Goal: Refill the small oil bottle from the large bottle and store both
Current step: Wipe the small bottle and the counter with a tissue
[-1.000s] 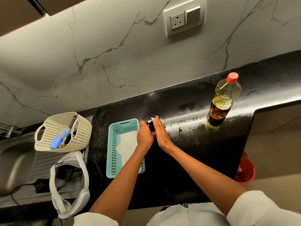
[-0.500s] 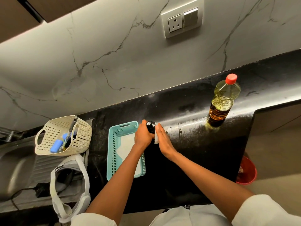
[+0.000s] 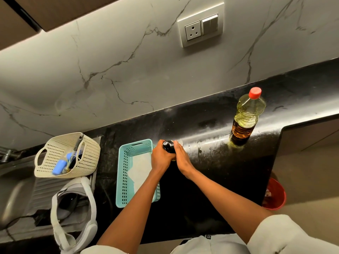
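The small oil bottle [image 3: 168, 146] shows only its black cap between my two hands on the black counter [image 3: 211, 162]. My left hand [image 3: 161, 158] wraps its left side and my right hand [image 3: 182, 159] presses on its right side; the bottle's body is hidden. A bit of white cloth or paper [image 3: 180, 143] peeks out behind my right fingers. The large oil bottle [image 3: 246, 118], clear plastic with yellow oil and a red cap, stands upright far to the right, away from both hands.
A teal basket [image 3: 124, 173] with a white liner lies just left of my hands. Further left are a cream basket [image 3: 88, 153] with utensils, a grey headset [image 3: 73, 211] and the sink [image 3: 12, 189]. A red bin [image 3: 275, 195] stands below the counter's right end.
Both hands have stayed around the small bottle; my right hand shifted slightly along its side and the view drifted a little.
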`<act>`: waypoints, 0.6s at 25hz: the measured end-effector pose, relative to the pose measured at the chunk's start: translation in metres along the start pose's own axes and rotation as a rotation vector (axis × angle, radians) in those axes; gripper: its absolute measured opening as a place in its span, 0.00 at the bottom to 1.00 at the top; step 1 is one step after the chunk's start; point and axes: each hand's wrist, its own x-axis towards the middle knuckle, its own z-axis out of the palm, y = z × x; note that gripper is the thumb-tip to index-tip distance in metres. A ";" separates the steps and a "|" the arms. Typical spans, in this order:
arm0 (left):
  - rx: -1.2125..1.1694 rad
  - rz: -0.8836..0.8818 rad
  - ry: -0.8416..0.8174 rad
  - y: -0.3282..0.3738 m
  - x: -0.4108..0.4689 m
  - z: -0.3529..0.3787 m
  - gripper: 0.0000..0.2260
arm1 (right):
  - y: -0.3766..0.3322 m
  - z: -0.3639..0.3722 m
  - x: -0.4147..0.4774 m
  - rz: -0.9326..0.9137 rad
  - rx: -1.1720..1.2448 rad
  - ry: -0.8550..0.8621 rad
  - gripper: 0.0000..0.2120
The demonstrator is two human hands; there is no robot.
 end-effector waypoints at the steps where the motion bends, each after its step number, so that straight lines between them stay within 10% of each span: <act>1: -0.011 -0.003 0.007 0.000 -0.002 0.000 0.17 | 0.000 0.001 0.000 0.006 0.002 0.013 0.26; 7: -0.054 0.029 0.018 0.002 0.000 -0.017 0.23 | -0.023 -0.002 0.019 0.149 -0.030 0.025 0.33; 15: -0.093 0.031 0.056 0.016 0.001 -0.025 0.25 | -0.029 0.001 0.020 0.494 0.736 -0.036 0.27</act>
